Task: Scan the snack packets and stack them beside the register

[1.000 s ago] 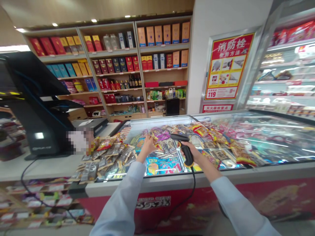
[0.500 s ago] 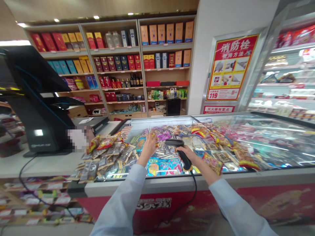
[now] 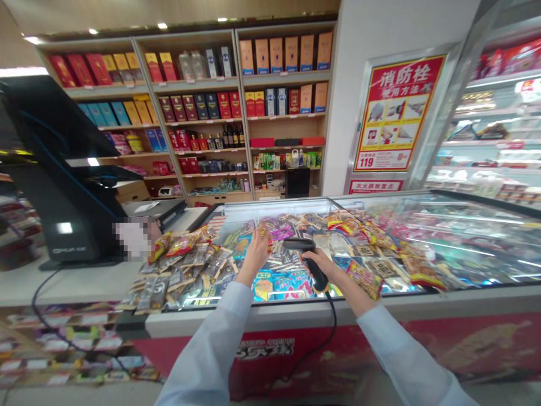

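Note:
My right hand (image 3: 318, 260) is wrapped round the handle of a black barcode scanner (image 3: 319, 276), its head turned left toward my other hand. A cord hangs from the scanner's handle. My left hand (image 3: 256, 252) has its fingers curled round a small snack packet (image 3: 269, 243); only red and yellow bits show past the fingers. Just beyond it is a purple packet (image 3: 282, 232). Both hands are above the glass top of a chest freezer (image 3: 203, 326). Clear snack packets (image 3: 180, 276) are heaped left of my left hand, and a yellow-and-red bag (image 3: 364, 280) lies by my right forearm.
A black checkout terminal (image 3: 71, 208) stands on the white counter (image 3: 25, 290) at left. More snack bags (image 3: 420, 268) spread over the freezer's right part. Shelves of boxed bottles (image 3: 220, 107) line the back wall. A lit display fridge (image 3: 494, 135) is at right.
The camera view has shifted very slightly. Both hands, the scanner and the packets stay nearly where they were.

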Available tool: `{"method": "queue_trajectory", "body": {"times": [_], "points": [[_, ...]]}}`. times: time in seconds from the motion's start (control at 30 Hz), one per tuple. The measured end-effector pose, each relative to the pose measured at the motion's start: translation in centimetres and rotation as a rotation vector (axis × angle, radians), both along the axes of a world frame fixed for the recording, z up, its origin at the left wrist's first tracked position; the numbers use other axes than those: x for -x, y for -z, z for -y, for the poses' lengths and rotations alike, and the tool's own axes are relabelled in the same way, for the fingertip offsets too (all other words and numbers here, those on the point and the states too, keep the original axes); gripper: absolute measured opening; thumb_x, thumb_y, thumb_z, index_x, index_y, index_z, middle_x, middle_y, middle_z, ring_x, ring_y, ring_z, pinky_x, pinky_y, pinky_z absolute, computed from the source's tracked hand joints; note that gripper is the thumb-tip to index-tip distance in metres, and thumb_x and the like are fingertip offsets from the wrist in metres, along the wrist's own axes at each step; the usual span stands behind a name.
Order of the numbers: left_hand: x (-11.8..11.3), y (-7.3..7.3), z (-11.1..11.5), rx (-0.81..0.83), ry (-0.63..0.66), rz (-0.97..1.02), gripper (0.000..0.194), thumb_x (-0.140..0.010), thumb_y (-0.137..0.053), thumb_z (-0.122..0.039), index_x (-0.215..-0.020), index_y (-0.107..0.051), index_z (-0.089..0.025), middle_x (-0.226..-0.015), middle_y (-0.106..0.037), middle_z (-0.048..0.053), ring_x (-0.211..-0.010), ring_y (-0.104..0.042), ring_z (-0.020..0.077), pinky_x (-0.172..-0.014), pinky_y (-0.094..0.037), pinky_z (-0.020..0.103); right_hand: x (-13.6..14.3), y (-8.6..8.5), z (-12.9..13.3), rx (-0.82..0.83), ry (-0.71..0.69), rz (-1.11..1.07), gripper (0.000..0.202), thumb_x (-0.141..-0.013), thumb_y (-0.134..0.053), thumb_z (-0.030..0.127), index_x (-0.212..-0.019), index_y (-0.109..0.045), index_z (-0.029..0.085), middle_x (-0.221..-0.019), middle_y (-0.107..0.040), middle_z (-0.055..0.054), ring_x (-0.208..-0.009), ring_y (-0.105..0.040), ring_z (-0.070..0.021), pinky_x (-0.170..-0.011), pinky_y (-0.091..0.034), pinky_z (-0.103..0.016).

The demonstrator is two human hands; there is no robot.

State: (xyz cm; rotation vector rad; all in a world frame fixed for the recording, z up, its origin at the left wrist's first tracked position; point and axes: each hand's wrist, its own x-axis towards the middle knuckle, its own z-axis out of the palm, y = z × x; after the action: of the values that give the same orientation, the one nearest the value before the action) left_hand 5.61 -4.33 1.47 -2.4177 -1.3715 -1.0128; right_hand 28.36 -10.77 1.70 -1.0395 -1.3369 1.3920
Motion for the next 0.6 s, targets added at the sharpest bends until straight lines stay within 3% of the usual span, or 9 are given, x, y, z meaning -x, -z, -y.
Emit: {"method": "queue_trajectory", "body": {"times": [0.1,0.2,0.37,0.5,0.6], "points": [[0.3,0.9,-0.4,0.043,0.048,0.026,0.069,-0.062,-0.064,-0.009,-0.127,-0.044,-0.021,-0.137,-0.036,0.015,-0.134,-0.032,0.0333,-0.106,-0.037,0.050,0.1,0.4,-0.1,-0.004,0.006,0.022,0.020,-0.069,-0.059,0.038,-0.069,-0.056,0.018,-0.040,-0.053,0.002,-0.033,-0.047,-0.0117,-0.034,-0.038,-0.022],[0.6,1.9,-1.0,0.086,0.118,0.071,0.067,-0.059,-0.075,-0.026,-0.121,-0.051,-0.019,-0.135,-0.037,0.017,-0.132,-0.035,0.0342,-0.106,-0.036,0.048,0.1,0.8,-0.2,0.020,0.010,0.036,0.020,-0.069,-0.058,0.037,-0.069,-0.057,0.018,-0.039,-0.054,0.002,-0.033,-0.048,-0.0119,-0.034,-0.038,-0.022],[0.6,3.1,-1.8,0.231,0.105,0.142,0.061,-0.069,-0.069,-0.049,-0.119,-0.056,-0.017,-0.131,-0.042,0.015,-0.126,-0.044,0.0292,-0.107,-0.036,0.042,-0.2,1.4,-0.4,0.042,0.025,0.020,0.020,-0.069,-0.059,0.038,-0.069,-0.057,0.017,-0.039,-0.055,0.001,-0.032,-0.047,-0.0113,-0.034,-0.038,-0.021],[0.3,3.8,-2.5,0.378,0.049,0.170,0.051,-0.079,-0.057,-0.053,-0.119,-0.059,-0.022,-0.133,-0.042,0.012,-0.123,-0.048,0.0266,-0.106,-0.037,0.041,-0.7,1.6,-0.5,0.076,0.049,-0.047,0.021,-0.070,-0.059,0.038,-0.069,-0.056,0.017,-0.041,-0.055,0.001,-0.034,-0.048,-0.0107,-0.034,-0.038,-0.021],[0.0,4.3,-2.9,0.409,0.097,0.137,0.053,-0.077,-0.062,-0.049,-0.124,-0.057,-0.026,-0.130,-0.043,0.012,-0.122,-0.049,0.0275,-0.105,-0.037,0.042,-0.9,1.6,-0.3,0.101,0.077,-0.081,0.019,-0.070,-0.060,0.037,-0.069,-0.054,0.019,-0.041,-0.055,0.001,-0.034,-0.048,-0.0110,-0.035,-0.038,-0.021]]}}
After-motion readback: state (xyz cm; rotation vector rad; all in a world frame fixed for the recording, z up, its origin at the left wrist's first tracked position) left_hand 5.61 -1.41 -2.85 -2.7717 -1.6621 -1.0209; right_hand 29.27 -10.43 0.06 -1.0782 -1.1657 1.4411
